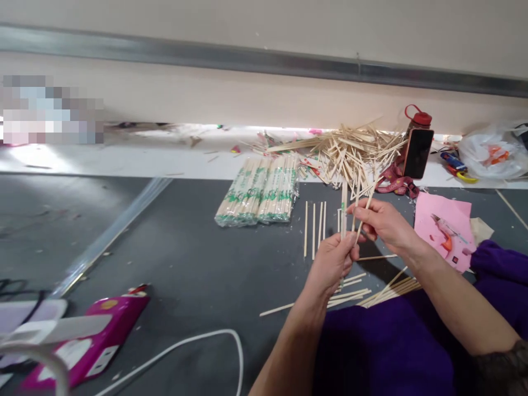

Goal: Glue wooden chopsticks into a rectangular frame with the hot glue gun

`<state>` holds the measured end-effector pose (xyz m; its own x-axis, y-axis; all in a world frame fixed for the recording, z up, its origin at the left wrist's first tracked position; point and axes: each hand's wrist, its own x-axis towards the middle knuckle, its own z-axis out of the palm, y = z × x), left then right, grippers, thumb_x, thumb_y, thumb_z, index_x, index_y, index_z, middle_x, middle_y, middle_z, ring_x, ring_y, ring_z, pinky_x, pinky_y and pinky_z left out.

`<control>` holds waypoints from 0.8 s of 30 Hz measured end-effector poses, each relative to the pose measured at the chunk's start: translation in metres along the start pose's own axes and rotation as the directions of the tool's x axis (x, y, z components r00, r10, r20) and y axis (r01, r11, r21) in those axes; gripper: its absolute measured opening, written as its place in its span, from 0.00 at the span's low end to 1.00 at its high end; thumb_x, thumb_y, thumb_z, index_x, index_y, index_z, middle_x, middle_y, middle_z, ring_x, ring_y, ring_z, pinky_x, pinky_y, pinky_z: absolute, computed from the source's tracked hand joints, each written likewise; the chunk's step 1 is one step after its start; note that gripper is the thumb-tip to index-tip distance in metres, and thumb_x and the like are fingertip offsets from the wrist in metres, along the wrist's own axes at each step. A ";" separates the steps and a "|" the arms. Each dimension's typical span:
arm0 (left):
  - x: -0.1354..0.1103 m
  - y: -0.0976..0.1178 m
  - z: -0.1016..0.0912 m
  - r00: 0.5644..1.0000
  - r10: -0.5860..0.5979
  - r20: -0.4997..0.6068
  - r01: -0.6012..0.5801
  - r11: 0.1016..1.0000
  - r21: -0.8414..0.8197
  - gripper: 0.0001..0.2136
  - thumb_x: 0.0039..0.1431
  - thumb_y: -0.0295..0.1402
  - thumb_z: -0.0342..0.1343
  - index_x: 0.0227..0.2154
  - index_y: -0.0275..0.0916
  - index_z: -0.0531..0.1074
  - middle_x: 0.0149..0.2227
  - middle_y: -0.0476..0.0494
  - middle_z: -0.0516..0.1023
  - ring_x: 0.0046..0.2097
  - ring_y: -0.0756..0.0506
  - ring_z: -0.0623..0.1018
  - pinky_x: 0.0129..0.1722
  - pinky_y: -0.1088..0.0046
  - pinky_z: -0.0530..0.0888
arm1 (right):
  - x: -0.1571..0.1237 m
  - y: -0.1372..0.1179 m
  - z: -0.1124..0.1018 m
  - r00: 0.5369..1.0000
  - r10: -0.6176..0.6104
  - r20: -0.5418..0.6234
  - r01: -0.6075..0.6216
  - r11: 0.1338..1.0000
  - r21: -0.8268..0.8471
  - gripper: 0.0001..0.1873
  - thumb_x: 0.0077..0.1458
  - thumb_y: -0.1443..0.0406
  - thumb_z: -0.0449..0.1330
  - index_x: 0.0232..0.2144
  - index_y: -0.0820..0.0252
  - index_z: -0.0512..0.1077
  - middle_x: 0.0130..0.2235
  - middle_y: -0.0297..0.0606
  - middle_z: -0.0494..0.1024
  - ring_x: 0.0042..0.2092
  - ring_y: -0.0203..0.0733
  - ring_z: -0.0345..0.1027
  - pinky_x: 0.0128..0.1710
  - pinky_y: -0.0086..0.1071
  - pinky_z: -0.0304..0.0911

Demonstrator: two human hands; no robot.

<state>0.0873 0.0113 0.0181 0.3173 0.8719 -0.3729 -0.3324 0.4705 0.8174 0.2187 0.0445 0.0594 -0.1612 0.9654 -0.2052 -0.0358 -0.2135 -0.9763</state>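
Note:
My left hand (333, 258) is closed around the lower end of a narrow pale chopstick sleeve (344, 206) with a green mark, held upright. Close beside it, my right hand (381, 220) pinches thin wooden chopsticks (371, 197), whose lower ends reach my left fingers. Whether the left fingers also grip those ends is hard to see. Several loose chopsticks (314, 231) stand in a row on the dark table to the left of my hands. More sticks (348, 297) lie below them, near the purple cloth over my lap.
A large heap of chopsticks (350, 151) lies at the back, next to a red-capped bottle (421, 119) and a phone (418, 154). Wrapped chopstick packs (259, 190) lie left. A pink sheet (443, 212) carries orange-handled nippers (446, 239). A white cable (193, 338) curves in front.

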 end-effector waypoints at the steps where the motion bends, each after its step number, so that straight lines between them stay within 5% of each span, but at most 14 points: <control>1: 0.000 0.001 0.000 1.000 -0.009 0.006 0.009 1.000 -0.009 0.19 0.44 0.47 0.64 0.29 0.35 0.71 0.15 0.57 0.66 0.12 0.60 0.51 0.11 0.84 0.46 | 0.001 0.001 -0.001 1.000 -0.009 -0.010 0.009 0.999 0.043 0.15 0.47 0.55 0.62 0.31 0.61 0.72 0.16 0.24 0.62 0.17 0.27 0.53 0.15 0.23 0.48; 9: 0.003 0.004 -0.003 0.997 -0.072 0.020 0.074 0.994 -0.081 0.17 0.54 0.44 0.55 0.33 0.33 0.71 0.18 0.51 0.70 0.13 0.60 0.51 0.12 0.82 0.44 | 0.010 0.018 -0.016 0.999 0.002 -0.039 0.007 0.973 0.229 0.18 0.41 0.53 0.67 0.27 0.62 0.73 0.19 0.27 0.68 0.18 0.27 0.58 0.14 0.21 0.53; 16: 0.004 0.002 -0.004 0.996 -0.091 -0.019 0.091 0.996 0.023 0.17 0.42 0.41 0.66 0.29 0.36 0.66 0.18 0.55 0.70 0.13 0.61 0.53 0.12 0.84 0.45 | 0.009 0.026 -0.020 0.998 -0.004 -0.055 0.017 0.973 0.228 0.17 0.42 0.53 0.67 0.26 0.62 0.74 0.21 0.28 0.69 0.19 0.27 0.61 0.14 0.20 0.54; 24: 0.002 -0.003 -0.001 1.000 0.004 -0.012 -0.003 0.999 0.054 0.18 0.45 0.43 0.64 0.31 0.37 0.65 0.17 0.58 0.66 0.13 0.61 0.53 0.13 0.84 0.46 | 0.012 0.028 -0.022 0.999 -0.022 -0.049 0.036 0.953 0.300 0.15 0.43 0.55 0.68 0.27 0.62 0.75 0.22 0.28 0.69 0.18 0.26 0.59 0.14 0.21 0.53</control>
<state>0.0876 0.0124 0.0145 0.3058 0.8751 -0.3750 -0.2849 0.4599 0.8410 0.2375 0.0534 0.0281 -0.1120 0.9761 -0.1864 -0.3363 -0.2137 -0.9172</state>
